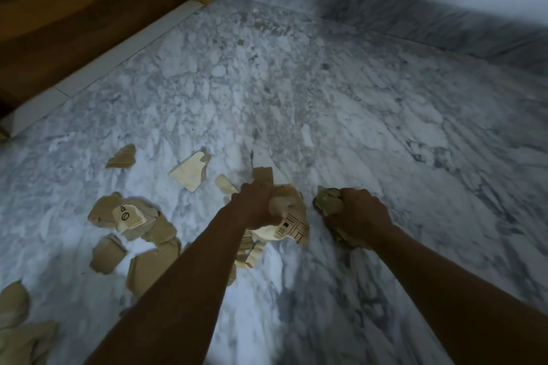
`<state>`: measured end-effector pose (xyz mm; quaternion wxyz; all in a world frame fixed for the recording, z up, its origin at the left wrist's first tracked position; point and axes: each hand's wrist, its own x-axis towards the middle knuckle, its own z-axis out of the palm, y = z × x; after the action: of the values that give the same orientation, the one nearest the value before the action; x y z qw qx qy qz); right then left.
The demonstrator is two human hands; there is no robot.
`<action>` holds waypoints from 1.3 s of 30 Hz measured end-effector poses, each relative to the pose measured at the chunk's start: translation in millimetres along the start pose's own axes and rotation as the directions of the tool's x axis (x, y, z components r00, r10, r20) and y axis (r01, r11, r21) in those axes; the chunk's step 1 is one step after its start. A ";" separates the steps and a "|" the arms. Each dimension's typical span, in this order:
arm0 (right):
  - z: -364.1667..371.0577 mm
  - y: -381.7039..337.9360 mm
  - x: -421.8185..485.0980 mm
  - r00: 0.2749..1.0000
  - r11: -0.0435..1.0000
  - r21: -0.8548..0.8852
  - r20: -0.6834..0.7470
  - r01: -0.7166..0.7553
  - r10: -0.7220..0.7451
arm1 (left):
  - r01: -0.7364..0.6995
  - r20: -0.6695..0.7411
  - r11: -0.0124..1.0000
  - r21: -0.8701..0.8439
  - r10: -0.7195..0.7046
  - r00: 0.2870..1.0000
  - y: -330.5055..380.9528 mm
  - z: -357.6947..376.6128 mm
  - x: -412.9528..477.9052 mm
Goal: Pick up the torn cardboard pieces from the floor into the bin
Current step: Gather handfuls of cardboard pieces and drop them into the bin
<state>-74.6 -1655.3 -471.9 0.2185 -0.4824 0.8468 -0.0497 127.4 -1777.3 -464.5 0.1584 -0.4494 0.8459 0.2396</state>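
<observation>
My left hand (pixel 261 204) has its grip closed around a bunch of torn cardboard (pixel 292 218), the largest piece pale with black printed marks and hanging below my fist. My right hand (pixel 360 213) is also closed, its grip clamped on a darker crumpled wad (pixel 327 201) that sticks out to the left of my knuckles. Both fists sit close together, low over the marble floor (pixel 326 98).

More scraps (pixel 252 252) lie directly under my left wrist. The rest of the loose pieces all lie to my left: a heap with a printed scrap (pixel 130 216) on top, two brown pieces (pixel 108 253) nearer me, a pale piece (pixel 191 170) and a small brown one (pixel 121 157) farther off toward the wooden furniture (pixel 89 9), and more cardboard at the bottom-left edge (pixel 17 323). So my left hand is the nearer one to everything remaining, while the floor to the right of my right hand shows no scraps.

I see no bin anywhere in view. With both grips full, I judge the next move is to carry these loads to the bin, wherever it stands, before reaching left again.
</observation>
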 end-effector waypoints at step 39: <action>-0.9 -102.4 54.2 0.978 0.954 0.288 0.209 -0.083 0.022 | 0.167 -0.021 0.940 -0.299 -0.181 0.983 -134.9 -63.0 -56.5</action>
<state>-17.3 -1755.1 -458.3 0.3747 -0.4241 0.8157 -0.1201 267.7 -1838.0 -420.1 0.0893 -0.5466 0.7611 0.3375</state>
